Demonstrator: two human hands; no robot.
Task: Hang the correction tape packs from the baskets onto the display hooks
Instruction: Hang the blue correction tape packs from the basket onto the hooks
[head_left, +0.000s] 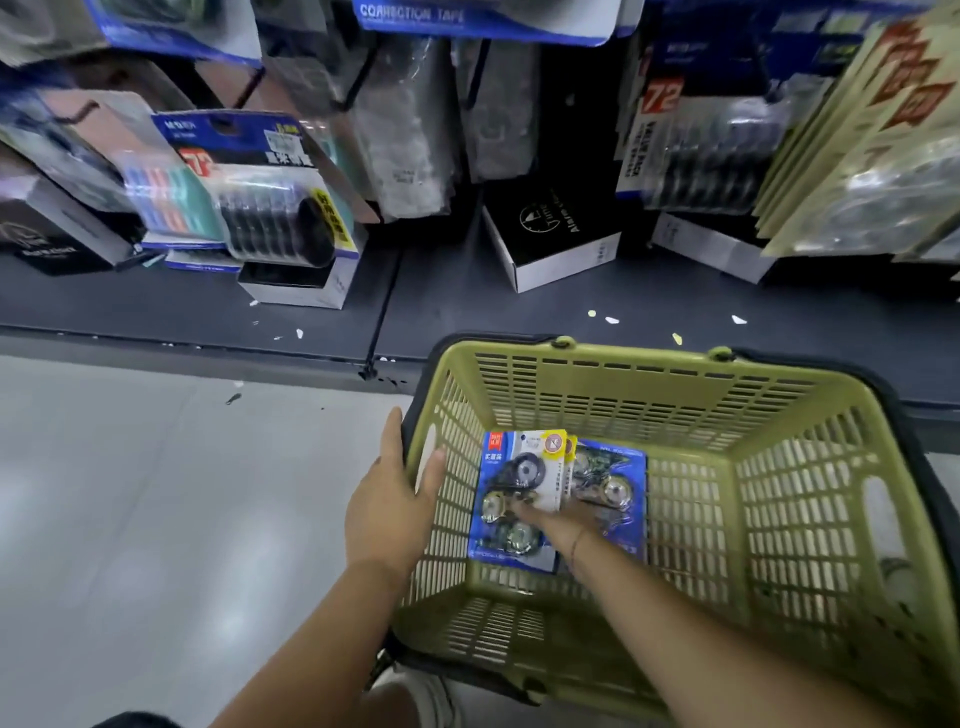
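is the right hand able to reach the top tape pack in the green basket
Likely yes: the right hand is down in the open basket, fingers on the top tape pack, nothing covering it.

1. One view only: a wide-angle camera worn on the head, looking forward and steeply down.
2. The olive-green slatted plastic basket (597, 395) sits close below, right of centre; the dark grey bottom shelf (156, 306) runs across the far side.
3. The pale glossy floor (130, 519) fills the near left.
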